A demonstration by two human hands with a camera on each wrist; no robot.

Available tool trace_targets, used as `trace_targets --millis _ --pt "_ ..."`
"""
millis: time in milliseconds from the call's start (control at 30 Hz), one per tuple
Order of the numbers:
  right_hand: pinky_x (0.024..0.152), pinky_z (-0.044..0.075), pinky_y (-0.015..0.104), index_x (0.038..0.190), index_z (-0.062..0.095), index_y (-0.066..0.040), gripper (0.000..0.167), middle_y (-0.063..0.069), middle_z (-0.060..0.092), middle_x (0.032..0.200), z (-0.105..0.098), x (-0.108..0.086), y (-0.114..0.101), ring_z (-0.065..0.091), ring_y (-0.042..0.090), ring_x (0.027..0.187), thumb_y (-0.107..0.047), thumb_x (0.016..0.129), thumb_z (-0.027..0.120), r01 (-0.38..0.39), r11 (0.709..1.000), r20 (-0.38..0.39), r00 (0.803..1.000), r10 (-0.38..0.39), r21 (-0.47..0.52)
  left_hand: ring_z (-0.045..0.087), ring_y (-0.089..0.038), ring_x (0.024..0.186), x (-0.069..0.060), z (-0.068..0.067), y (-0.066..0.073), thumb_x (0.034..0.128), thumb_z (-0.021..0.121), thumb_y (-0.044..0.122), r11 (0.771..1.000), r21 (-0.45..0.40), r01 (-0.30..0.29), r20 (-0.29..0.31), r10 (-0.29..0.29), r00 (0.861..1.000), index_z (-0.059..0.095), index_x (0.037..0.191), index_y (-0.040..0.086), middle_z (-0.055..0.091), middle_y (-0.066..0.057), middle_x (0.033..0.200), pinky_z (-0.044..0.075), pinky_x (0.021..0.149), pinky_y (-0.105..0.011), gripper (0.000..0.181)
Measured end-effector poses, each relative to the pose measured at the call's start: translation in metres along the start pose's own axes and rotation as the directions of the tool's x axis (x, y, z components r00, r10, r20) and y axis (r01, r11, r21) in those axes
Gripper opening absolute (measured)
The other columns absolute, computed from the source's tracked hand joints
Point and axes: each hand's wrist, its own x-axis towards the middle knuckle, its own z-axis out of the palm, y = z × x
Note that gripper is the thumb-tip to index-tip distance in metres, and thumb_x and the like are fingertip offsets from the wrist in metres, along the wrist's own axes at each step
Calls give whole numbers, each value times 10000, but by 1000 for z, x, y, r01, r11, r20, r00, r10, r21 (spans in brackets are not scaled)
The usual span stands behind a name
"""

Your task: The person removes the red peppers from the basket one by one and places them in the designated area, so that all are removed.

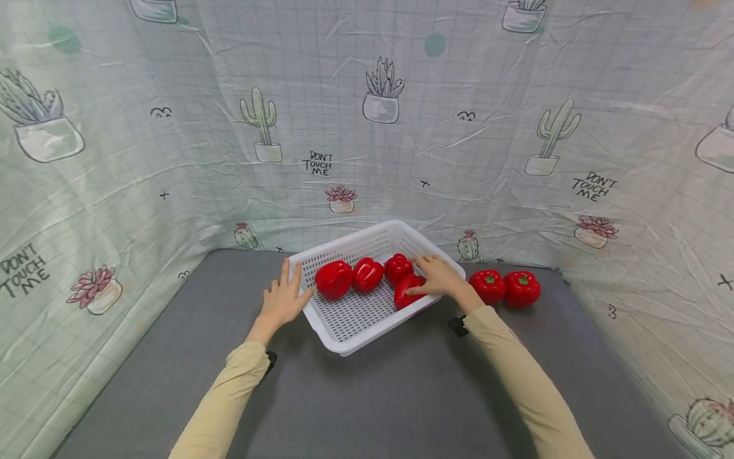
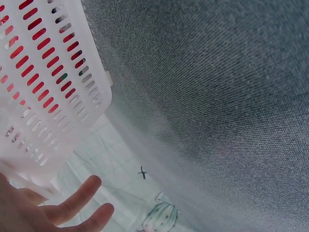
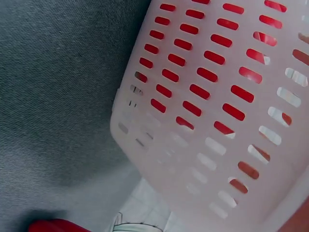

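Observation:
A white perforated plastic basket (image 1: 355, 341) sits at an angle on the grey table, with several red bell peppers inside. My left hand (image 1: 281, 303) rests at the basket's left edge, fingers spread and mostly straight, thumb by the rim. In the left wrist view, two fingers (image 2: 79, 198) stretch past the basket's wall (image 2: 29, 130). My right hand (image 1: 438, 277) reaches over the right rim and grips the front right bell pepper (image 1: 404, 293), its thumb across the top. The basket wall (image 3: 193, 159) hides most of this grip in the right wrist view.
Two more red bell peppers (image 1: 487, 287) stand side by side on the table right of the basket, stems up. Behind and at both sides hangs a cactus-patterned cloth (image 1: 424, 172). The grey table (image 1: 373, 408) extends in front of the basket.

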Motion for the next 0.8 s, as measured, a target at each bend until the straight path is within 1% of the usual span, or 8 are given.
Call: trace_targets --millis 167,300,433,667,800 --pt "957 329 568 1378 318 -160 932 167 412 1347 0 8 -7 373 354 1219 -465 611 753 -18 1000 82 996 19 -9 364 -525 1138 0 0 -1 877 439 415 1000 -6 0 -7 0 1000 128 1436 72 7 -199 1495 263 895 -676 725" --pt "950 334 566 1396 264 -227 977 160 407 1339 3 12 -11 366 346 1209 -457 592 768 -31 998 125 991 36 -45 368 -525 1127 0 1 -1 879 436 402 1000 -2 -7 -9 6 1000 130 1433 63 11 -209 1492 273 883 -673 718" --pt "954 323 564 1396 248 -263 983 165 424 1304 5 13 -13 371 345 1185 -433 586 779 -59 995 140 988 71 -86 364 -528 1133 -1 0 0 881 432 407 1000 -2 -8 -4 8 1000 124 1434 62 7 -211 1491 272 885 -675 721" --pt "967 303 562 1406 228 -297 978 180 434 1300 7 15 -18 363 353 1183 -415 606 777 -96 993 154 982 107 -74 366 -530 1134 -2 -2 0 880 431 420 1000 -4 -12 -9 12 1000 138 1432 59 10 -212 1491 273 882 -679 722" --pt "945 336 537 1403 244 -291 932 166 490 1251 10 15 -18 405 332 1126 -407 634 759 -104 990 155 981 117 -93 371 -525 1133 -2 -1 0 878 433 418 1000 -3 -14 -16 14 1000 146 1431 60 15 -211 1491 271 887 -680 719"
